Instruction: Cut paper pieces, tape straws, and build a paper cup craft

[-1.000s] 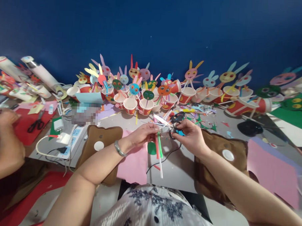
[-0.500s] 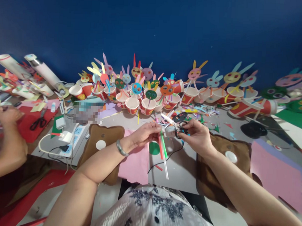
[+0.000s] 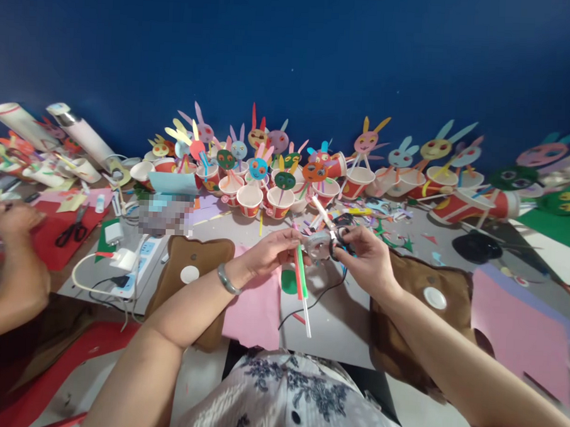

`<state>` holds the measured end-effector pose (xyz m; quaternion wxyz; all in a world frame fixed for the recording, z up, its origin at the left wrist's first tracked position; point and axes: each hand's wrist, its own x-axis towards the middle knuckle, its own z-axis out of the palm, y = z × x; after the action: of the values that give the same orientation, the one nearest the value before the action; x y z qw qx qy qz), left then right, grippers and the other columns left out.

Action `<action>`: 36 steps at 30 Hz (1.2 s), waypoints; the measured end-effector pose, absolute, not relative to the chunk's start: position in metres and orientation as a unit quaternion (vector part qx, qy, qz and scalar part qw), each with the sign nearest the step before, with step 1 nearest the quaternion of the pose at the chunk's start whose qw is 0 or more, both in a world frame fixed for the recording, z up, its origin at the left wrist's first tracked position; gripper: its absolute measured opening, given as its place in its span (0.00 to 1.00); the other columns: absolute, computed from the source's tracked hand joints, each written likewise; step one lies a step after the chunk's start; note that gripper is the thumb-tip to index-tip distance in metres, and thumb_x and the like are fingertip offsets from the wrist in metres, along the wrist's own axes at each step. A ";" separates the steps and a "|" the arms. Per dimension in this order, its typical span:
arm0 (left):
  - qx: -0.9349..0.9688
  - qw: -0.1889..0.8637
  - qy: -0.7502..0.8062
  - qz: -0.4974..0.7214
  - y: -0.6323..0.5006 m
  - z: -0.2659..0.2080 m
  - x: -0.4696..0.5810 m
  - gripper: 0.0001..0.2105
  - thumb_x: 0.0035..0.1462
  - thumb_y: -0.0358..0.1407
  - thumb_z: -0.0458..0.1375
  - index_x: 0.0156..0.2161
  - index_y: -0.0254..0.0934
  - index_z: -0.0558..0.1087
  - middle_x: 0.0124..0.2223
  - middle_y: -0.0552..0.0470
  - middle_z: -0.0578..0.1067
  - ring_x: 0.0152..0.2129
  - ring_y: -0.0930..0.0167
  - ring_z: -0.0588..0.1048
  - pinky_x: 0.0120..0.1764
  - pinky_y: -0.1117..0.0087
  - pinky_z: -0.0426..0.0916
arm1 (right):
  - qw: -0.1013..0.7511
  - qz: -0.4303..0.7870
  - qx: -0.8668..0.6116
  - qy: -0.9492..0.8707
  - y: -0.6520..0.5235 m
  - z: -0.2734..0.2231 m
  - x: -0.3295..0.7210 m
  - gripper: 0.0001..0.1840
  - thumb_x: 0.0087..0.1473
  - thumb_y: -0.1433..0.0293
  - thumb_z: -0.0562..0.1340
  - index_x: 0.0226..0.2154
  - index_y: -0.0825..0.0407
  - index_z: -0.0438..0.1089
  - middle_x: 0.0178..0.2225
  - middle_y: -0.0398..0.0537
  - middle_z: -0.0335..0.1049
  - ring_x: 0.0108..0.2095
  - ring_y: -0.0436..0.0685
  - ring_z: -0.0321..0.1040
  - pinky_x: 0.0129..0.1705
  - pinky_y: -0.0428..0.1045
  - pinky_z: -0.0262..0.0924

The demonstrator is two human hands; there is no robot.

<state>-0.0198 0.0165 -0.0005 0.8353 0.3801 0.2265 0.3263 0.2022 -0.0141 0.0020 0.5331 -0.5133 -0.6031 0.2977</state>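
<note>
In the middle of the head view, my left hand (image 3: 279,250) pinches a few drinking straws near their upper ends. Down from its fingers hang a red-orange straw, a green straw (image 3: 304,274) and a thin clear or white one. Black-handled scissors (image 3: 332,230) are in my right hand (image 3: 368,258), fingers on the handles, blades aimed up and away to the left. Between the two hands is a roll of clear tape (image 3: 317,245); which hand bears it, if either, I cannot tell. Beneath the straws a green paper circle (image 3: 289,281) lies on the table.
Behind stand several red-and-white paper cups (image 3: 249,199) with paper rabbit faces on straws. Brown cushions (image 3: 194,297) lie either side, pink paper (image 3: 257,307) between. Paper scraps litter the back. At left are a power strip (image 3: 141,264), other scissors (image 3: 73,228) and another person's hand (image 3: 15,219).
The scissors have tilted so their blades point more upward. My left hand and the straws have shifted slightly left, and the tape roll shows more clearly between my hands.
</note>
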 end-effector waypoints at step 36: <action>0.423 0.784 0.284 0.356 0.014 0.006 -0.019 0.17 0.48 0.44 0.67 0.31 0.36 0.65 0.26 0.55 0.74 0.27 0.68 0.78 0.36 0.67 0.70 | 0.222 0.632 -0.428 -0.607 -0.076 0.009 0.226 0.35 0.49 0.36 0.59 0.24 0.52 0.68 0.25 0.46 0.63 0.28 0.54 0.58 0.31 0.49 0.56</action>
<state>-0.0193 0.0145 0.0062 0.7838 0.4227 0.2837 0.3557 0.2261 -0.0763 0.0087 0.2223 -0.4280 -0.6069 0.6317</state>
